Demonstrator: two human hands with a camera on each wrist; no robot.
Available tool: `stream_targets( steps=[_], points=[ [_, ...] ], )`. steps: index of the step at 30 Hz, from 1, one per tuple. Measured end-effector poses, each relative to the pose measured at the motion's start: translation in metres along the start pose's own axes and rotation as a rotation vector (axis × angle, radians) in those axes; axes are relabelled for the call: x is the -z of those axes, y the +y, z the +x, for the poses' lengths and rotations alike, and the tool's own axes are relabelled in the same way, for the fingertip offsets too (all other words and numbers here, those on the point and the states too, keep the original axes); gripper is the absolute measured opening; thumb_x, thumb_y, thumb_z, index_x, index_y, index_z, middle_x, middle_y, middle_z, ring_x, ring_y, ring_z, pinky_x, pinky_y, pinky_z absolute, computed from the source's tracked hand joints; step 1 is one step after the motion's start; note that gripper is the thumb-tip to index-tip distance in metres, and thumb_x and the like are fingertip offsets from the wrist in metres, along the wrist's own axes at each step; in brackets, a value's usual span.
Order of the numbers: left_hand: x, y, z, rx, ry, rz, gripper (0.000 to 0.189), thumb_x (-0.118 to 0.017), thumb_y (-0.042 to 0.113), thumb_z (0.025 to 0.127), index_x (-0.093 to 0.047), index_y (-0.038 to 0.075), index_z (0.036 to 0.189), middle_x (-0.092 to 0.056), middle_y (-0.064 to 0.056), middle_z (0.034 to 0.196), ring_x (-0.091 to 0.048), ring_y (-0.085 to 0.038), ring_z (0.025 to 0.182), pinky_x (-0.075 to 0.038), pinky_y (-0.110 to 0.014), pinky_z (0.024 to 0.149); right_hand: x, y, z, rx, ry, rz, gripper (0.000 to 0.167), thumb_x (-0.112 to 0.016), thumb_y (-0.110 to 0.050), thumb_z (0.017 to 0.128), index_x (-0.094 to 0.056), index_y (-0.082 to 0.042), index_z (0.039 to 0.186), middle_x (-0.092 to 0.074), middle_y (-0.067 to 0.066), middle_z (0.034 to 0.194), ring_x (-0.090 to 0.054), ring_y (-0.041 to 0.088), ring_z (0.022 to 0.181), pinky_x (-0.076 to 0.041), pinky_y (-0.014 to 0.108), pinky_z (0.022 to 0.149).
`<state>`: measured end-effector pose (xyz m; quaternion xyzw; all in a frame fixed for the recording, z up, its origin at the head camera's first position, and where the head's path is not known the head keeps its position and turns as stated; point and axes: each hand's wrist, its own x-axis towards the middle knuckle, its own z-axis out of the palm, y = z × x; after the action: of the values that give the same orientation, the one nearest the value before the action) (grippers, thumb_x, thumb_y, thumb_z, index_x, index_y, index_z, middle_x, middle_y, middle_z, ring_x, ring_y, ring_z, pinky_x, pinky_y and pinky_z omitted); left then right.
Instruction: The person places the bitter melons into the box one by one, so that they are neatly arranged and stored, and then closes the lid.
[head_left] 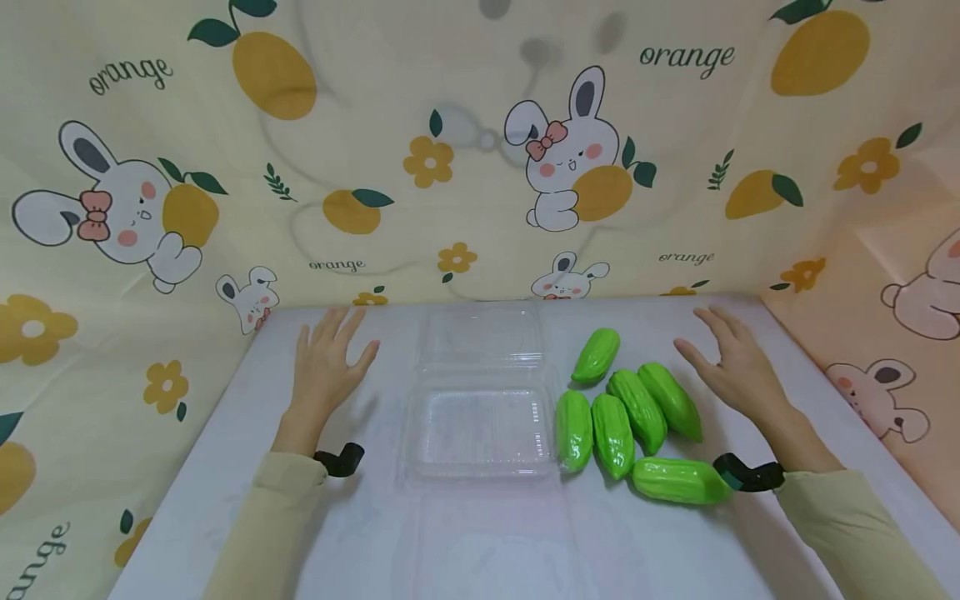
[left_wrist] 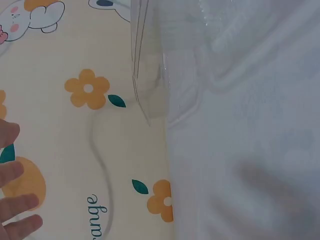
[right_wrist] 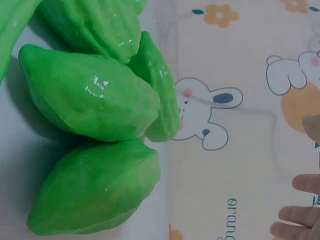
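Observation:
A clear plastic clamshell box [head_left: 480,429] lies opened out in the middle of the white table, its lid panel [head_left: 480,333] towards the back wall. Right of it lie several glossy green, ridged, gourd-like fruits [head_left: 613,435], seen close up in the right wrist view as oblong fruits [right_wrist: 95,95] with tapered ends. My left hand [head_left: 324,371] hovers left of the box, fingers spread, holding nothing. Beyond the fruits on the right, my right hand [head_left: 738,367] is also spread and holds nothing. Fingertips [left_wrist: 22,202] show at the left wrist view's edge.
The white table [head_left: 187,533] meets a cream cloth backdrop [head_left: 465,75] printed with rabbits and oranges at its back edge. A peach-coloured cloth side [head_left: 900,433] stands at the right. Each wrist carries a small black camera mount [head_left: 341,460].

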<state>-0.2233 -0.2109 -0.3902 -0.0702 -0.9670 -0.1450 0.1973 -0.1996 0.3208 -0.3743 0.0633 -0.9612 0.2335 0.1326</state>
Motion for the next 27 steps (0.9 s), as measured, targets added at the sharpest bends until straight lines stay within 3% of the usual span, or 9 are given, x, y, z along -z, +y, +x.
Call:
stream_targets(
  steps=[8, 15, 21, 27],
  points=[
    [0.001, 0.003, -0.008, -0.086, 0.085, -0.116, 0.048, -0.061, 0.028, 0.092, -0.054, 0.010, 0.136, -0.052, -0.019, 0.143, -0.049, -0.038, 0.132, -0.033, -0.064, 0.110, 0.000, -0.002, -0.006, 0.076, 0.020, 0.094, 0.059, -0.056, -0.030, 0.097, -0.039, 0.006, 0.141, -0.041, 0.036, 0.140, -0.036, 0.055, 0.128, -0.030, 0.070, 0.098],
    [0.001, 0.003, -0.018, -0.064, -0.021, -0.225, 0.047, -0.060, 0.027, 0.095, -0.052, 0.009, 0.138, -0.048, -0.019, 0.146, -0.046, -0.040, 0.134, -0.036, -0.058, 0.111, 0.000, 0.002, -0.014, 0.069, -0.014, 0.104, 0.056, -0.057, -0.028, 0.097, -0.043, 0.008, 0.137, -0.045, 0.036, 0.135, -0.044, 0.052, 0.119, -0.037, 0.068, 0.090],
    [-0.007, -0.002, -0.026, -0.055, -0.118, -0.364, 0.047, -0.059, 0.024, 0.096, -0.050, 0.010, 0.140, -0.046, -0.018, 0.148, -0.042, -0.039, 0.138, -0.034, -0.057, 0.113, 0.001, 0.002, -0.022, 0.070, -0.056, 0.130, 0.053, -0.059, -0.026, 0.096, -0.046, 0.009, 0.134, -0.049, 0.035, 0.133, -0.047, 0.051, 0.118, -0.040, 0.067, 0.091],
    [-0.015, -0.006, -0.035, -0.061, -0.161, -0.487, 0.046, -0.060, 0.022, 0.096, -0.050, 0.008, 0.139, -0.049, -0.018, 0.145, -0.044, -0.038, 0.137, -0.034, -0.056, 0.113, -0.002, 0.003, -0.030, 0.089, -0.077, 0.118, 0.049, -0.062, -0.026, 0.094, -0.052, 0.007, 0.129, -0.058, 0.033, 0.125, -0.054, 0.047, 0.113, -0.047, 0.052, 0.091]
  ],
)
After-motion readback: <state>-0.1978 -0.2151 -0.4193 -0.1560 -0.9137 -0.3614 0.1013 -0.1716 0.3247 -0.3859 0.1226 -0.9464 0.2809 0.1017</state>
